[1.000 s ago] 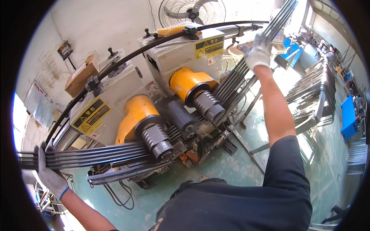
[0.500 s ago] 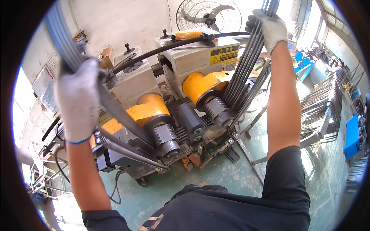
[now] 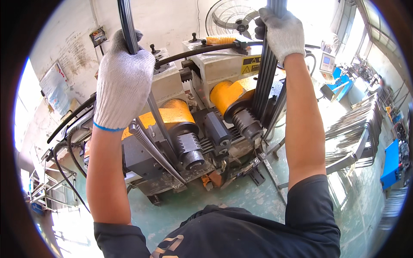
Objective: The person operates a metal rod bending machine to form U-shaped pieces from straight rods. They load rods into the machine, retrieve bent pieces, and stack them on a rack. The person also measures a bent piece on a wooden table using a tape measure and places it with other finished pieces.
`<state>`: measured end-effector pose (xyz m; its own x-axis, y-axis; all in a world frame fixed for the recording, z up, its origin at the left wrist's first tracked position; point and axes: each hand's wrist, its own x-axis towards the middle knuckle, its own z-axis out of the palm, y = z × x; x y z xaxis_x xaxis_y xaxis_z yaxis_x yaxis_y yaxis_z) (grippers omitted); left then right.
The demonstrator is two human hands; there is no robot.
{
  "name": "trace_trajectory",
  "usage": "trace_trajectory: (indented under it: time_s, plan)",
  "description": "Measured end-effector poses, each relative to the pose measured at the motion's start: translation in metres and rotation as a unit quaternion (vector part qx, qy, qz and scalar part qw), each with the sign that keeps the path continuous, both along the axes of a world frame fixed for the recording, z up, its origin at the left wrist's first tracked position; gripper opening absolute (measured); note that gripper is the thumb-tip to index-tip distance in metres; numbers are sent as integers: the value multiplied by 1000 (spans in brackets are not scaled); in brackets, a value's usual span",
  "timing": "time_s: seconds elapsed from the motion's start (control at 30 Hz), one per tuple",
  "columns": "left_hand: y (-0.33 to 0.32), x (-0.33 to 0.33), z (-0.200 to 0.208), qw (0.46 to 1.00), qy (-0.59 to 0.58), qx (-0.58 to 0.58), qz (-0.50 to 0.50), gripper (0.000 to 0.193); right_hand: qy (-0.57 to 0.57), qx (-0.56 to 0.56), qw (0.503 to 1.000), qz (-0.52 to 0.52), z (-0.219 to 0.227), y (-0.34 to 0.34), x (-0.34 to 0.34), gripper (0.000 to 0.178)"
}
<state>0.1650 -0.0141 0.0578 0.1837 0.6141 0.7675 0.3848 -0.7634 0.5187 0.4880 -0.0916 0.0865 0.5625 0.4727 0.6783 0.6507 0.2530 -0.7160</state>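
Observation:
My left hand [image 3: 124, 81], in a white knit glove with a blue cuff, is closed around a bundle of dark metal tubes [image 3: 127, 23]. Below the hand, the tubes slant down toward the machine's left roller [image 3: 189, 148]. A second tube bundle [image 3: 266, 73] is gripped by my gloved right hand [image 3: 285, 36]; it stands nearly upright beside the right roller [image 3: 246, 124]. The upper ends of both bundles run out of the picture. Between the rollers sits a dark block [image 3: 216, 131] of the bending machine, which has yellow cylinders [image 3: 178, 112].
A bent coil-sheathed rod [image 3: 148, 144] rises at the machine's left front. A black hose [image 3: 195, 52] arches across the machine's top. Behind stands a fan [image 3: 232, 21]. Many bent tubes hang on a rack [image 3: 355, 129] at right, near blue machines [image 3: 342, 81].
My left hand and its tubes have moved right and swung more upright, closer to the machine's middle. My right hand has shifted slightly left, and its bundle stands steeper.

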Motion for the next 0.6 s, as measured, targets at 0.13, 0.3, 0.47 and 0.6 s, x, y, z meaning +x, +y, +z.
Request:
trace_trajectory:
  time_s: [0.13, 0.3, 0.47, 0.6]
  plan:
    - [-6, 4, 4, 1000, 0, 0, 0, 34, 4, 2, 1000, -13, 1, -1, 1, 37]
    - [-8, 2, 5, 1000, 5, -17, 12, 33, 4, -12, 1000, -12, 1, -1, -2, 39]
    - [-5, 0, 6, 1000, 23, -8, 5, 40, 9, 12, 1000, -14, -1, 2, 3, 41]
    - [-7, 1, 4, 1000, 7, -14, 12, 36, 11, 8, 1000, 0, 0, -2, -4, 42]
